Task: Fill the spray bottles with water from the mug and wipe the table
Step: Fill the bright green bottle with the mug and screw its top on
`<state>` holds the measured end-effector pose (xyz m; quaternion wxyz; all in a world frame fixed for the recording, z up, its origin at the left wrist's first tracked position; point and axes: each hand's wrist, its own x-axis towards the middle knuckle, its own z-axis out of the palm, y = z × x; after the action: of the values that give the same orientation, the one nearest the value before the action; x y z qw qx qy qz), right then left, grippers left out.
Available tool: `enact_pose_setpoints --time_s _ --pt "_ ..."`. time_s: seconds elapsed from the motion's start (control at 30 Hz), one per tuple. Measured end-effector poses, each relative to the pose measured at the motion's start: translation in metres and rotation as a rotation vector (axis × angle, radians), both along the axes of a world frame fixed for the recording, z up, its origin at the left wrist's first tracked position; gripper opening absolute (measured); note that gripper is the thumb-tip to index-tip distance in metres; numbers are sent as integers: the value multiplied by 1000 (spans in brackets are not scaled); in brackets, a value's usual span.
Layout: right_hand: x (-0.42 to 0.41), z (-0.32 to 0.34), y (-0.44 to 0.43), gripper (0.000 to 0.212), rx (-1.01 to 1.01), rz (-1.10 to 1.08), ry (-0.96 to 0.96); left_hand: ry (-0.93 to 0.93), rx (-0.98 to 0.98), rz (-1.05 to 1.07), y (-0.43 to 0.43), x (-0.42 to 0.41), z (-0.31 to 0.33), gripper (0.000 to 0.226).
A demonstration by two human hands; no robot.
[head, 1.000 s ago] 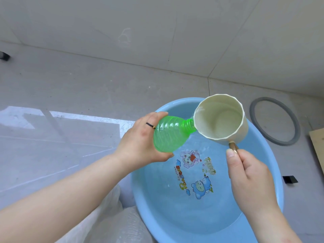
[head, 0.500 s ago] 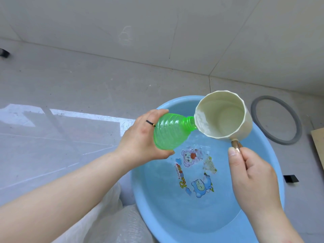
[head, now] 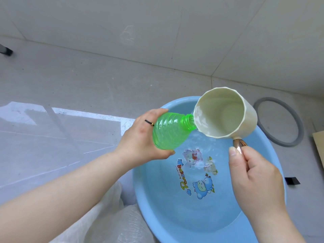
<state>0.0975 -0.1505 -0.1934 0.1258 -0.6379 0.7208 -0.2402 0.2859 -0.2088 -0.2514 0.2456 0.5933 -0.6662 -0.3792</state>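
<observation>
My left hand (head: pixel 140 139) grips a ribbed green bottle (head: pixel 168 132) by its base, tilted with the open neck pointing right. My right hand (head: pixel 254 179) holds the handle of a cream mug (head: pixel 226 113), which is tipped so its rim touches the bottle's neck. A little water shows at the mug's lower lip, and some splashes down into the blue basin (head: pixel 150 207) below. The basin holds shallow water over cartoon prints on its bottom. The bottle has no spray head on it.
A grey ring (head: pixel 298 127) lies on the tiled floor right of the basin, with a small black object (head: pixel 292 181) nearer me. Crumpled clear plastic (head: pixel 108 223) sits at the basin's left. A brown board edge (head: pixel 320 146) shows at far right.
The mug has tipped further toward the bottle's neck and both hands have risen slightly. Water now ripples in the basin under the bottle's mouth.
</observation>
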Motion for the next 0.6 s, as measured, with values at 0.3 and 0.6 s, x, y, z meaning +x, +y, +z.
enact_pose_setpoints --time_s 0.3,0.6 --pt "-1 0 -1 35 -20 -1 8 -8 3 -11 0 0 0 92" --pt "-1 1 -3 32 -92 27 74 -4 2 -12 0 0 1 92"
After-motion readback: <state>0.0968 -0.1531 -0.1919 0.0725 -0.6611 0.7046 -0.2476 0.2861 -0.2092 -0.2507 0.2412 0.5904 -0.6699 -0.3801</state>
